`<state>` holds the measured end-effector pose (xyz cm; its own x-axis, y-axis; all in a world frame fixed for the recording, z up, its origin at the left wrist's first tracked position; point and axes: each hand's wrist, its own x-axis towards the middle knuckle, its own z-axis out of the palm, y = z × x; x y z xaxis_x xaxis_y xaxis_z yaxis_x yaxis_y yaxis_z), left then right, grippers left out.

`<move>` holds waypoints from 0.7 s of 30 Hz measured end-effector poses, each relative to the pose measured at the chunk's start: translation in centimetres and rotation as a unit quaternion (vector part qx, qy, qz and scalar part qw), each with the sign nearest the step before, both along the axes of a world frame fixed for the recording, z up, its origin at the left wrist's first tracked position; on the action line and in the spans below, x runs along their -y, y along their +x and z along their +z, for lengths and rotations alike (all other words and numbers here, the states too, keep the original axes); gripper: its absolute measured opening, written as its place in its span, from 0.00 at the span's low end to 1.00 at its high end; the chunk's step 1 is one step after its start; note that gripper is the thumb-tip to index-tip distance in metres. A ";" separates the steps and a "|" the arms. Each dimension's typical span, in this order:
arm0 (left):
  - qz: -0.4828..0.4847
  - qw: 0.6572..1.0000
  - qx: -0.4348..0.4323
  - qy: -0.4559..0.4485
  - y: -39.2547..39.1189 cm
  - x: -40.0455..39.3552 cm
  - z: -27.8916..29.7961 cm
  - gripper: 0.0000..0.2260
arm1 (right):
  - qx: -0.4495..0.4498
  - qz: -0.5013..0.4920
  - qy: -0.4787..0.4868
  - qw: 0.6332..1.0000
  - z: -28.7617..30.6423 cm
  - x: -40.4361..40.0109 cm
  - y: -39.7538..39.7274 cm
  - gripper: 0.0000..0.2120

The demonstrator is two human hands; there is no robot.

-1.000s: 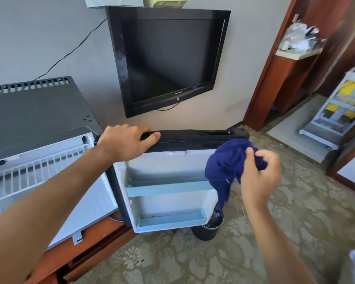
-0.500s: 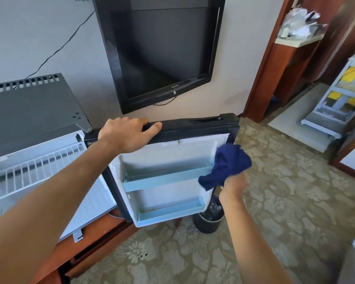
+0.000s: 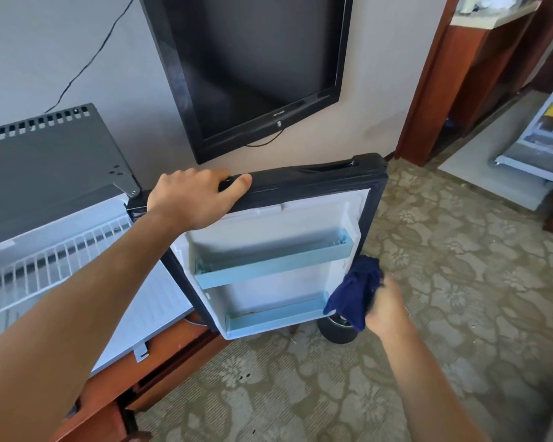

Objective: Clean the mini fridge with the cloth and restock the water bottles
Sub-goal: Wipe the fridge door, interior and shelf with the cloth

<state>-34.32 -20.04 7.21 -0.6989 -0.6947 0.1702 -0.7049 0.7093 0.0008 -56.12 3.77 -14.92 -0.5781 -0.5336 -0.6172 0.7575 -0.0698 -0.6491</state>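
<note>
A: Where did the hands lie?
B: The left hand [image 3: 192,199] gripped the top edge of the open fridge door [image 3: 278,224]; the right hand [image 3: 387,306] clutched the blue cloth [image 3: 355,291].
A: And the cloth's position?
B: Against the door's inner right edge, beside the lower door shelf [image 3: 275,315].

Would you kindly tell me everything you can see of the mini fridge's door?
The fridge door stands swung wide open, its inner side toward the camera. It has a black frame and a white, plastic-looking liner with two pale blue shelf rails, upper and lower; no bottles show in either, and a few specks lie in the lower one. The left hand grips its top edge. The right hand holds a dark blue cloth against its lower right edge.
</note>
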 end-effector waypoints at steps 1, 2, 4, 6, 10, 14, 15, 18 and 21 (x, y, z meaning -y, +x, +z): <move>0.003 1.000 -0.002 -0.001 0.0 -0.1 0.0 0.30 | -0.006 0.015 -0.039 0.999 -1.2 0.5 -0.8 0.29; 0.004 1.000 -0.003 -0.002 0.0 -0.1 0.0 0.30 | -0.016 0.027 -0.019 0.999 -0.8 1.0 -0.4 0.35; 0.008 1.000 -0.002 0.000 -0.1 0.0 0.0 0.30 | -0.080 0.050 0.085 0.992 -1.1 2.3 1.1 0.44; 0.015 1.000 -0.003 0.005 -0.1 -0.1 0.1 0.30 | -0.136 -0.011 0.193 0.972 -2.0 3.8 1.9 0.37; 0.031 1.000 0.004 0.004 -0.4 -0.1 0.2 0.30 | -0.088 0.004 0.239 0.967 -5.9 5.4 0.7 0.33; 0.042 0.999 0.005 0.001 -0.6 -0.2 0.3 0.27 | 0.102 0.035 0.206 0.973 -8.9 5.8 -0.1 0.24; 0.044 0.999 0.004 0.000 -0.6 -0.2 0.2 0.26 | 0.119 0.035 0.210 0.970 -10.7 6.2 0.3 0.20; 0.046 0.999 0.001 -0.005 -0.7 -0.3 0.2 0.23 | 0.196 0.014 0.124 0.973 -17.7 6.7 1.7 0.10; 0.048 0.999 0.006 -0.006 -0.7 -0.4 0.2 0.23 | 0.294 -0.037 0.094 0.950 -17.0 6.8 6.2 0.23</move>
<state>-35.05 -19.67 7.46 -0.6312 -0.7564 0.1715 -0.7695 0.6385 -0.0157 -49.88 -3.00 -31.88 -0.1349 -0.3539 -0.9255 0.9908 -0.0617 -0.1208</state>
